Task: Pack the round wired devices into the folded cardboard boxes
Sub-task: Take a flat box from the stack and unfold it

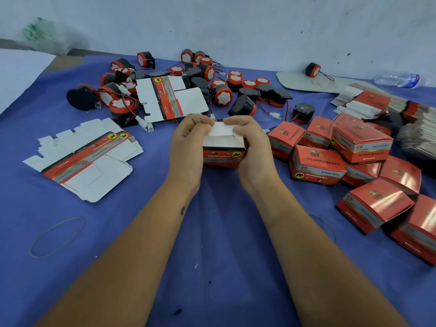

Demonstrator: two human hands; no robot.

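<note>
Red cardboard box (223, 155) at table centre, white flaps up, left hand (187, 147) and right hand (253, 149) gripping its sides, fingers curled over flaps, round wired devices (223, 95) heaped far, closed boxes (363, 142) right, flat cartons (85, 161) left, blue cloth (212, 256) beneath.

"12V reversing horn", perhaps "ST", on closed red box (317, 165)
</note>
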